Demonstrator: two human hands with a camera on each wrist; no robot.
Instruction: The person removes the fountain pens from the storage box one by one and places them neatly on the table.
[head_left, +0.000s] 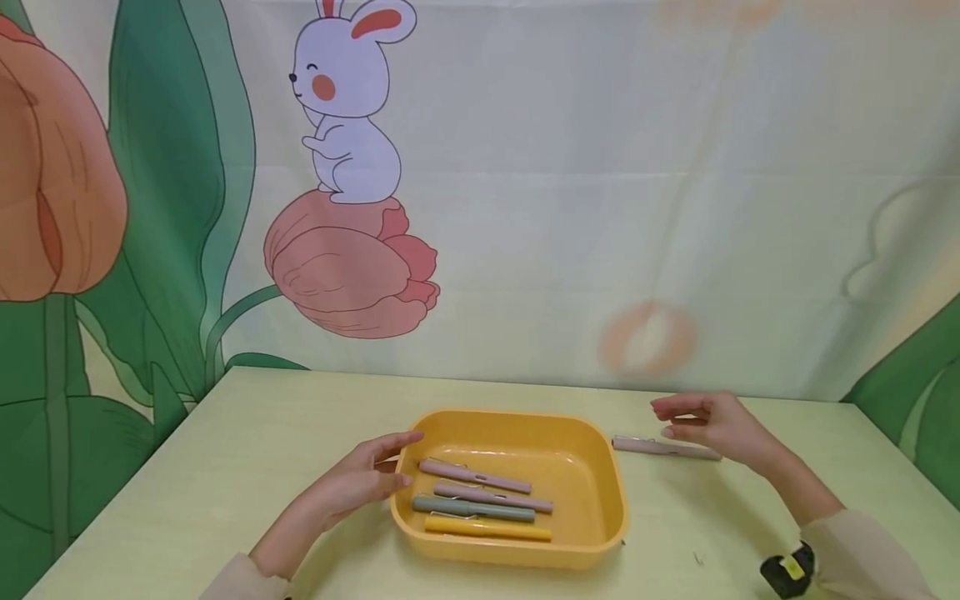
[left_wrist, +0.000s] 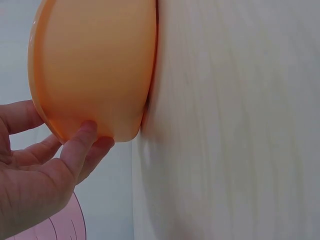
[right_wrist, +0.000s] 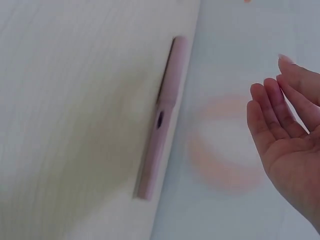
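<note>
A yellow plastic basin (head_left: pixel 510 560) stands on the table. My left hand (head_left: pixel 352 479) grips its left rim, and in the left wrist view that hand (left_wrist: pixel 40 175) has fingers against the outer wall of the basin (left_wrist: pixel 95 65). Inside lie two pinkish pens, a grey-green pen (head_left: pixel 472 509) and a yellow pen (head_left: pixel 487 528), side by side. Right of the basin, another pinkish pen (head_left: pixel 645 447) lies on the table. Just above it hovers my right hand (head_left: pixel 723 429); the right wrist view shows this hand (right_wrist: pixel 295 130) holding nothing, apart from the pen (right_wrist: pixel 162 120).
The pale table (head_left: pixel 300 417) ends at a hanging cloth (head_left: pixel 525 208) printed with a rabbit and tulips. A black object with a yellow patch (head_left: pixel 787 571) is at the right sleeve. A tiny dark speck (head_left: pixel 697 558) lies on the table.
</note>
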